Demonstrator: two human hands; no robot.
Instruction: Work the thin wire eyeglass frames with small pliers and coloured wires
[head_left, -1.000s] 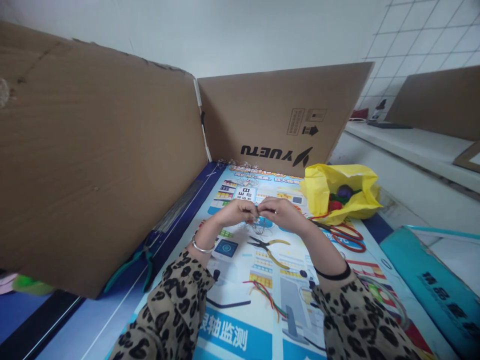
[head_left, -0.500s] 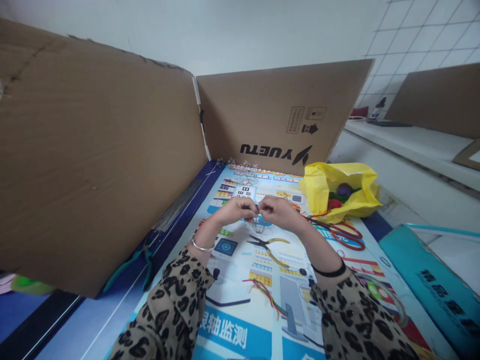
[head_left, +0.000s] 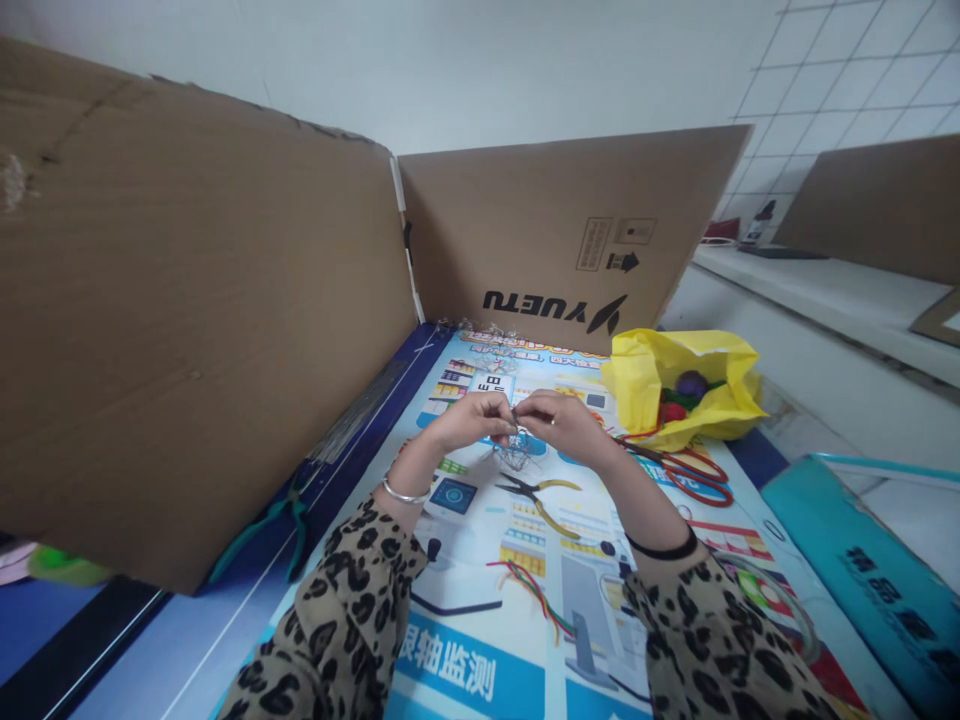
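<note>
My left hand (head_left: 471, 420) and my right hand (head_left: 564, 424) meet fingertip to fingertip above a printed poster (head_left: 517, 610) on the table. Both pinch a small tangle of thin silvery wire (head_left: 516, 450) that hangs just below the fingers. A silver bangle sits on my left wrist, a black band on my right. Yellow-handled pliers (head_left: 541, 496) lie on the poster right under my hands. Loose red, green and yellow wires (head_left: 529, 585) lie nearer to me.
Tall cardboard panels (head_left: 195, 320) wall off the left and the back (head_left: 555, 240). A yellow plastic bag (head_left: 679, 385) with coloured items sits at the right, with red-handled scissors (head_left: 694, 470) beside it. Teal-handled pliers (head_left: 262, 525) lie at the left. A teal bag (head_left: 862, 570) lies at the far right.
The hands stay together at the same spot with slight finger movement. The wire tangle now hangs a little more plainly below the fingertips.
</note>
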